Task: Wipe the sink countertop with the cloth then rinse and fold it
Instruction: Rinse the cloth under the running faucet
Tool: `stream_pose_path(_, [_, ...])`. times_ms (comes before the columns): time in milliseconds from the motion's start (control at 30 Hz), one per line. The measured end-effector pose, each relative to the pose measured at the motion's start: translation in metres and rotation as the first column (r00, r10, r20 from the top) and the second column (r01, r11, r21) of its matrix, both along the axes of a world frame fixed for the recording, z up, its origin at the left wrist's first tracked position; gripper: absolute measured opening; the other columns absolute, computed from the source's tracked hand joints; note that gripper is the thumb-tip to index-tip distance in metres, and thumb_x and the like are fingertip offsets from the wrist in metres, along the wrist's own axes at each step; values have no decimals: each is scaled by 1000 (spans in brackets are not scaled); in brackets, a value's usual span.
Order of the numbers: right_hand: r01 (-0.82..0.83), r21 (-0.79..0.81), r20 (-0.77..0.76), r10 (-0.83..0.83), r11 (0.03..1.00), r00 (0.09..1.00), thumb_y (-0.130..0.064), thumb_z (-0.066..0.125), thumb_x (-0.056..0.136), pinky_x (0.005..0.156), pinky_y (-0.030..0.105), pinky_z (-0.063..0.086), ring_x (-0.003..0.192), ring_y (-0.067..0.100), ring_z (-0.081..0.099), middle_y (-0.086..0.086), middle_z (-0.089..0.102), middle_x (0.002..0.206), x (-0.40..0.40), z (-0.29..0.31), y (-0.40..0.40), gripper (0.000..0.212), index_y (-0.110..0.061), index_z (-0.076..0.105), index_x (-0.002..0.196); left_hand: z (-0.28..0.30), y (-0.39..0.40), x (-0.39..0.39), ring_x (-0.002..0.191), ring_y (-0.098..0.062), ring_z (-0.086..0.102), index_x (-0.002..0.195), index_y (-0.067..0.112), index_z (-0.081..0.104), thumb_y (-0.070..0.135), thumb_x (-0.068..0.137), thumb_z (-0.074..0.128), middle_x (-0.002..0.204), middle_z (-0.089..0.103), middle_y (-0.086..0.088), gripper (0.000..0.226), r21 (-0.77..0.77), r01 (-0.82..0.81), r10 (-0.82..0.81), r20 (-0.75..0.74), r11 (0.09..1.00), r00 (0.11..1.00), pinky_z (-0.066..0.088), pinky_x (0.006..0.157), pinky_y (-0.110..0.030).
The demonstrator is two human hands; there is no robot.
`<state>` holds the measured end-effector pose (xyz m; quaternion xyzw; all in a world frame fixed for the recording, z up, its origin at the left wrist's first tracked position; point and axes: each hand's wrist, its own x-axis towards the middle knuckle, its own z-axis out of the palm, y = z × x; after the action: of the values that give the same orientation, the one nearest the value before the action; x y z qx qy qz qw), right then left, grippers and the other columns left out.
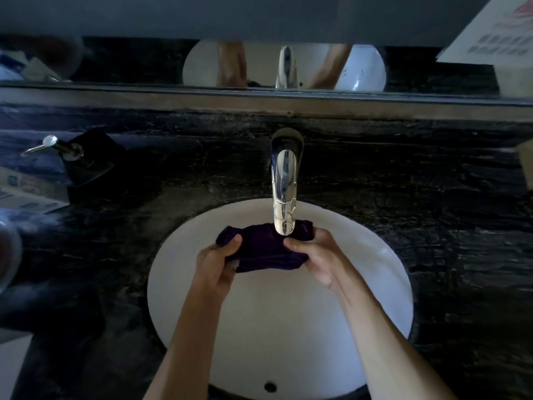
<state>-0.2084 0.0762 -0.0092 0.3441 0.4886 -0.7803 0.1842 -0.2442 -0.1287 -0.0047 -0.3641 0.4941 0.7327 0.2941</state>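
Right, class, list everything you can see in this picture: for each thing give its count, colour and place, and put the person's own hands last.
cloth: one, dark purple, bunched over the sink under the tap spout
sink: one, white, round, set into the countertop
tap: one, shiny chrome, behind the sink, spout over the cloth
countertop: one, black stone, around the sink
soap dispenser: one, black with silver pump, far left
mirror: one, on the wall behind
left hand: grips the cloth's left end
right hand: grips the cloth's right end

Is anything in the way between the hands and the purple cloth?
No. The left hand and right hand both grip the cloth directly, under the faucet spout, over the sink.
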Motion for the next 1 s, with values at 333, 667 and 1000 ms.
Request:
stream_pose_path(333, [95,256,-42,-87,962,995,-17,64,99,84,38,60,98,25,76,8,79,103,15,3,30,16,-11,71,111,-8,43,5,112,-35,70,127,8,66,34,103,50,120,74,-15,39,125,15,-30,116,992,993,57,86,-46])
stream_pose_path(667, [319,212,-72,-310,924,948,-14,59,102,83,45,61,102,32,74,13,76,111,30,0,32,19,-9,65,119,-20,57,5,112,-36,70,129,10,64,28,105,50,122,72,-18,33,111,207,-204,-38,972,978,56,94,-56])
stream_pose_path(1000, [474,117,-43,-472,873,880,-13,59,102,84,51,61,104,38,73,20,74,115,26,1,24,24,-7,60,125,-20,70,11,108,-43,67,129,12,62,5,99,56,124,69,-23,31,80,171,-156,-164,982,974,60,71,-44])
